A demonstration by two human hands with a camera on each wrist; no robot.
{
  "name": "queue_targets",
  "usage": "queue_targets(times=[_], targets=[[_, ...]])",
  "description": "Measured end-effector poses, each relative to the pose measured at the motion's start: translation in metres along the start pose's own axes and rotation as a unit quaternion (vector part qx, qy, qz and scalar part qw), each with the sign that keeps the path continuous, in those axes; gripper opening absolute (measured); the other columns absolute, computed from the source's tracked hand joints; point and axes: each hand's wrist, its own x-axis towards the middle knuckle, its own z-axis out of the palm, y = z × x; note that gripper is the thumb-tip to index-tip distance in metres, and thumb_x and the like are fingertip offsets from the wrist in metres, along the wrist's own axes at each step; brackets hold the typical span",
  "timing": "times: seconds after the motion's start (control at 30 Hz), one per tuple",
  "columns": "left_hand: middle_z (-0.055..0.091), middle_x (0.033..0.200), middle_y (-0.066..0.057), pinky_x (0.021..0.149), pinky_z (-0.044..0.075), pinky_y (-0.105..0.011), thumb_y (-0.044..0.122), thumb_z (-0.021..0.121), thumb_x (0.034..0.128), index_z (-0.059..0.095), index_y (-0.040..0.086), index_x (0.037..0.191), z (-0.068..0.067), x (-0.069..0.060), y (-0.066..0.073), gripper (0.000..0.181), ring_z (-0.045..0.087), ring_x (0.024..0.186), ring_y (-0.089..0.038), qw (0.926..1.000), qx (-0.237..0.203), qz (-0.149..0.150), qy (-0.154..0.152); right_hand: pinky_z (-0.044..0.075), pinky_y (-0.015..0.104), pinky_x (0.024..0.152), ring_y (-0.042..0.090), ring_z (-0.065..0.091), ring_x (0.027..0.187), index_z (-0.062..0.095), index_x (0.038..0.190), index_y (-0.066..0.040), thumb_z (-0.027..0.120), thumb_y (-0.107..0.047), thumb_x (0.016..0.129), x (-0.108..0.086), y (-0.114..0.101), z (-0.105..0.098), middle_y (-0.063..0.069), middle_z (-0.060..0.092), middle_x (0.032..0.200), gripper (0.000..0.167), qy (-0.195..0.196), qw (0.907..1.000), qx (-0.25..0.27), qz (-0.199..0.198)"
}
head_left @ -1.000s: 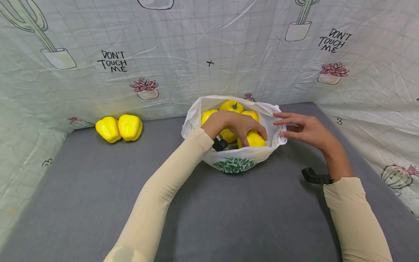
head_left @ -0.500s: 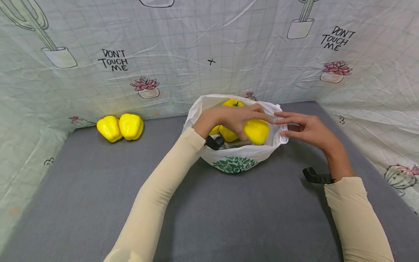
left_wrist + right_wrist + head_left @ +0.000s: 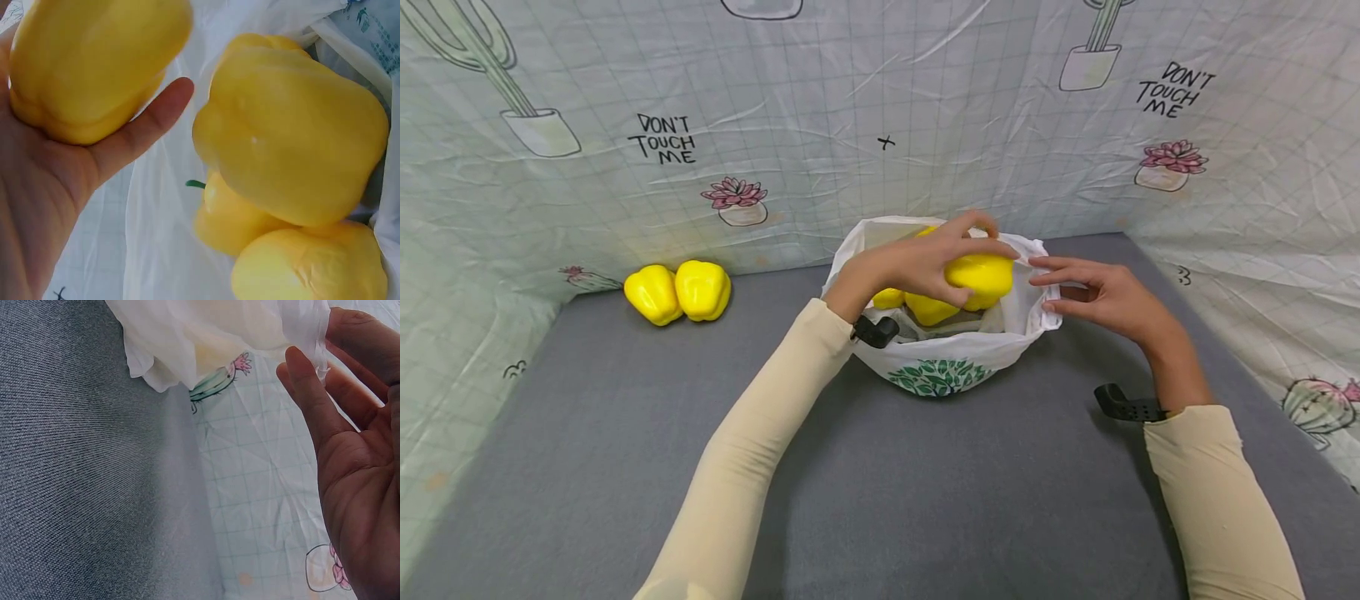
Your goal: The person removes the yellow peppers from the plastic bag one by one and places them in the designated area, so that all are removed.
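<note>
Peppers (image 3: 928, 311) are lying in a white bag (image 3: 940, 347). The left hand (image 3: 917, 268), half-curled, is gripping another pepper (image 3: 987, 279); the right hand (image 3: 1103, 297) is pinching the rim (image 3: 1036, 247).

Dark grey fabric-covered surface (image 3: 970, 483); white bag (image 3: 936, 375) sits on it, mouth open, green leaf print on near side; left of bag, well apart from it: yellow pepper (image 3: 653, 295) and second yellow pepper (image 3: 703, 291), side by side, touching.

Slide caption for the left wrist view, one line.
Left hand holds a yellow bell pepper near more yellow peppers in a white plastic bag.
</note>
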Motion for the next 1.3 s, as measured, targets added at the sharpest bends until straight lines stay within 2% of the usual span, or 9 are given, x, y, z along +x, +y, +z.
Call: queue_targets(times=[0.1, 0.17, 0.33, 0.47, 0.6, 0.83, 0.97, 1.13, 1.3], targets=[[0.027, 0.161, -0.006, 0.112, 0.033, -0.037, 0.032, 0.061, 0.0895, 0.045, 0.020, 0.152, -0.001, -0.004, -0.003, 0.066, 0.032, 0.142, -0.024, 0.9995, 0.007, -0.002, 0.030, 0.047, 0.009, 0.094, -0.007, 0.048, 0.128, 0.071, 0.128, -0.006, 0.075, 0.001, 0.090, 0.000, 0.000, 0.000, 0.012, 0.054, 0.149, 0.039, 0.000, 1.0000, 0.002, 0.004], [0.030, 0.162, -0.006, 0.116, 0.030, -0.038, 0.035, 0.062, 0.0920, 0.045, 0.019, 0.152, -0.002, -0.007, -0.005, 0.065, 0.029, 0.146, -0.024, 0.9984, 0.012, 0.001, 0.056, 0.047, 0.009, 0.094, -0.007, 0.047, 0.129, 0.071, 0.128, -0.007, 0.075, 0.000, 0.090, 0.001, -0.001, 0.000, 0.011, 0.054, 0.149, 0.039, -0.001, 1.0000, -0.001, 0.006], [0.040, 0.153, -0.006, 0.113, 0.031, -0.036, 0.036, 0.068, 0.0914, 0.049, 0.015, 0.148, -0.002, -0.014, -0.008, 0.064, 0.035, 0.140, -0.024, 0.9928, 0.026, 0.017, 0.115, 0.046, 0.009, 0.095, -0.007, 0.045, 0.131, 0.072, 0.128, -0.008, 0.075, -0.002, 0.090, 0.001, -0.001, 0.000, 0.010, 0.055, 0.149, 0.038, -0.002, 0.9999, -0.004, 0.010], [0.039, 0.144, -0.006, 0.106, 0.036, -0.034, 0.041, 0.074, 0.0888, 0.048, 0.019, 0.149, 0.001, -0.018, -0.009, 0.069, 0.037, 0.133, -0.024, 0.9885, 0.040, 0.005, 0.146, 0.046, 0.009, 0.096, -0.006, 0.045, 0.132, 0.072, 0.128, -0.008, 0.075, -0.001, 0.090, 0.001, -0.001, 0.000, 0.010, 0.055, 0.149, 0.038, -0.003, 1.0000, 0.000, 0.006], [0.034, 0.136, -0.005, 0.099, 0.041, -0.031, 0.043, 0.078, 0.0867, 0.052, 0.021, 0.147, 0.003, -0.024, -0.009, 0.069, 0.040, 0.123, -0.023, 0.9865, 0.020, -0.007, 0.162, 0.046, 0.009, 0.095, -0.006, 0.045, 0.132, 0.072, 0.127, -0.008, 0.075, 0.000, 0.090, 0.001, -0.001, 0.001, 0.011, 0.055, 0.148, 0.038, -0.001, 1.0000, 0.000, 0.002], [0.031, 0.142, -0.010, 0.105, 0.042, -0.028, 0.031, 0.083, 0.0843, 0.047, 0.010, 0.137, 0.002, -0.034, -0.006, 0.067, 0.038, 0.131, -0.022, 0.9797, -0.033, -0.011, 0.197, 0.046, 0.008, 0.094, -0.006, 0.045, 0.132, 0.072, 0.126, -0.007, 0.076, 0.001, 0.089, 0.000, 0.000, 0.001, 0.012, 0.056, 0.147, 0.038, 0.001, 1.0000, 0.000, 0.001], [0.033, 0.148, -0.010, 0.111, 0.037, -0.033, 0.025, 0.075, 0.0915, 0.042, 0.009, 0.144, 0.000, -0.043, -0.004, 0.064, 0.032, 0.138, -0.018, 0.9775, -0.042, 0.003, 0.207, 0.045, 0.006, 0.093, -0.006, 0.045, 0.131, 0.072, 0.127, -0.008, 0.076, 0.000, 0.089, 0.001, 0.000, 0.001, 0.010, 0.056, 0.148, 0.039, 0.001, 1.0000, -0.004, 0.001], [0.027, 0.156, -0.006, 0.109, 0.039, -0.043, 0.026, 0.064, 0.0987, 0.050, 0.022, 0.147, -0.001, -0.056, -0.002, 0.050, 0.029, 0.141, -0.014, 0.9754, -0.071, -0.013, 0.208, 0.046, 0.006, 0.091, -0.006, 0.047, 0.129, 0.072, 0.127, -0.008, 0.075, 0.000, 0.090, 0.001, 0.001, 0.001, 0.011, 0.056, 0.148, 0.038, 0.000, 1.0000, -0.008, 0.001], [0.032, 0.151, -0.009, 0.103, 0.047, -0.044, 0.021, 0.072, 0.0952, 0.053, 0.017, 0.139, -0.001, -0.065, -0.003, 0.048, 0.036, 0.136, -0.018, 0.9697, -0.086, -0.011, 0.228, 0.046, 0.007, 0.093, -0.007, 0.046, 0.130, 0.072, 0.127, -0.008, 0.076, 0.000, 0.090, 0.002, 0.001, 0.000, 0.011, 0.056, 0.148, 0.038, 0.000, 0.9999, -0.009, 0.004]])
